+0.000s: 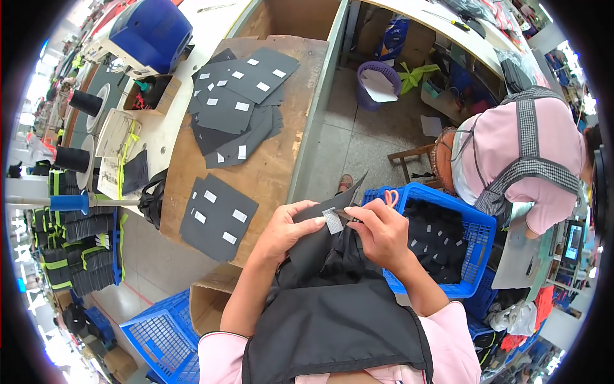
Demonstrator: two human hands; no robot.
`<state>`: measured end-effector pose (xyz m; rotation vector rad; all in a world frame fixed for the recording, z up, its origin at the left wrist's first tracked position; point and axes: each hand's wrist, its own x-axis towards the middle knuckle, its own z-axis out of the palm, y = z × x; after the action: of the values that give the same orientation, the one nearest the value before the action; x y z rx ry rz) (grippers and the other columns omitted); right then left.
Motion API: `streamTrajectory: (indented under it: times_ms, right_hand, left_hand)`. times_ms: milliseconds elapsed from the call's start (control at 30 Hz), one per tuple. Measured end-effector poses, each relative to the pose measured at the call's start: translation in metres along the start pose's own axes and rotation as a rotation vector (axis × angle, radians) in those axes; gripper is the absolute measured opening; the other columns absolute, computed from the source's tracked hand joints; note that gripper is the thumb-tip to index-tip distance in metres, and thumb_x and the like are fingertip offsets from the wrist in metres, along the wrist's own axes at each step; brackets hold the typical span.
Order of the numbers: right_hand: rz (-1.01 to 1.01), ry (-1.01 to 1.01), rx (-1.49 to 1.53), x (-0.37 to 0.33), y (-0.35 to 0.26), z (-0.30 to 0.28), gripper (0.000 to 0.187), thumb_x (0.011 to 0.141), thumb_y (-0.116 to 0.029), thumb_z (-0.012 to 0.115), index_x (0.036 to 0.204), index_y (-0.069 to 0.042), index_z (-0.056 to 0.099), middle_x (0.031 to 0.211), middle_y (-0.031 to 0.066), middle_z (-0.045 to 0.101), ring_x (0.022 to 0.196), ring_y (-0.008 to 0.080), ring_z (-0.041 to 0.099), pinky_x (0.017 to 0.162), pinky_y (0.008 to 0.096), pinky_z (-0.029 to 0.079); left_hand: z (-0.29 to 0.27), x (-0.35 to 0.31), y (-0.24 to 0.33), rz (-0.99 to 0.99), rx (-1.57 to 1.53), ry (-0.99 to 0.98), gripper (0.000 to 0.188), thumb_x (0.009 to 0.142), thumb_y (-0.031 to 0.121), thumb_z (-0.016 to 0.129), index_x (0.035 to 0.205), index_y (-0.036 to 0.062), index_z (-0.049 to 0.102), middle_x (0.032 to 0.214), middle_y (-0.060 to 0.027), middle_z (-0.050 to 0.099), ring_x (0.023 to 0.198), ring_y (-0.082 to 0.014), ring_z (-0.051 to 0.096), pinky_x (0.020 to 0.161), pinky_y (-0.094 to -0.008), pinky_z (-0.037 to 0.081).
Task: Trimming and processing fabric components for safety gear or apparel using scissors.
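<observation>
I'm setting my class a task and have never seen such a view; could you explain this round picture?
There is no robot, just a person working bare-handed. A wide fisheye camera on the person's head looks down, so straight edges bend. The left hand holds a dark piece with a pale patch; the right hand is beside that patch, holding what look like pink-handled scissors. On the wooden board to the left lie dark pieces with white patches. A blue crate to the right holds more.
</observation>
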<state>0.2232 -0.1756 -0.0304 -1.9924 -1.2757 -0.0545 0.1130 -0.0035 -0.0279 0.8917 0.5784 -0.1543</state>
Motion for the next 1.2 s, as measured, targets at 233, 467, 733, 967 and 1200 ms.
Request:
streamTrajectory:
  times_ms: [233, 467, 733, 967, 1200]
  right_hand:
    - [-0.053, -0.072, 0.001, 0.017, -0.003, -0.014, 0.028, 0.066, -0.009, 0.07, 0.092, -0.01, 0.062, 0.074, 0.0025, 0.054, 0.06, 0.0197, 0.054, 0.053, 0.0305, 0.04]
    - [-0.126, -0.156, -0.008, 0.025, 0.004, -0.024, 0.024, 0.063, -0.006, 0.07, 0.086, -0.01, 0.065, 0.072, 0.0013, 0.057, 0.06, 0.0185, 0.055, 0.053, 0.0291, 0.039]
    - [-0.261, -0.199, -0.06, 0.04, 0.009, -0.023, 0.024, 0.064, -0.01, 0.07, 0.086, -0.01, 0.062, 0.071, 0.0002, 0.051, 0.056, 0.0176, 0.051, 0.054, 0.0289, 0.039]
    - [0.257, -0.312, 0.279, 0.058, 0.017, -0.034, 0.02, 0.071, -0.017, 0.068, 0.087, -0.008, 0.061, 0.076, 0.007, 0.049, 0.068, 0.0248, 0.054, 0.059, 0.0345, 0.042]
    - [0.101, -0.642, 0.333, 0.044, 0.042, -0.014, 0.018, 0.074, -0.009, 0.067, 0.076, 0.0, 0.052, 0.073, 0.0083, 0.044, 0.067, 0.0244, 0.048, 0.059, 0.0319, 0.039]
  left_hand:
    - [-0.006, 0.0, 0.003, 0.004, 0.061, -0.009, 0.021, 0.076, 0.008, 0.067, 0.096, 0.0016, 0.062, 0.084, -0.0031, 0.064, 0.07, -0.0078, 0.059, 0.063, -0.0193, 0.047]
    - [-0.009, 0.001, 0.011, -0.052, 0.101, -0.024, 0.021, 0.076, 0.009, 0.068, 0.095, 0.0018, 0.062, 0.081, -0.002, 0.063, 0.069, -0.0068, 0.058, 0.062, -0.0192, 0.046]
    - [-0.009, 0.005, 0.015, -0.054, 0.142, -0.033, 0.018, 0.077, 0.011, 0.067, 0.092, 0.0025, 0.062, 0.078, 0.0, 0.062, 0.065, -0.0039, 0.056, 0.058, -0.0184, 0.045]
    - [-0.013, 0.005, 0.018, -0.066, 0.166, -0.118, 0.022, 0.079, 0.012, 0.065, 0.098, 0.0012, 0.063, 0.083, -0.0009, 0.062, 0.071, -0.0064, 0.057, 0.065, -0.0206, 0.046]
    - [-0.024, 0.007, 0.018, 0.244, 0.869, 0.112, 0.011, 0.09, 0.004, 0.048, 0.093, 0.0005, 0.058, 0.087, 0.0007, 0.057, 0.079, -0.0074, 0.05, 0.071, -0.0217, 0.041]
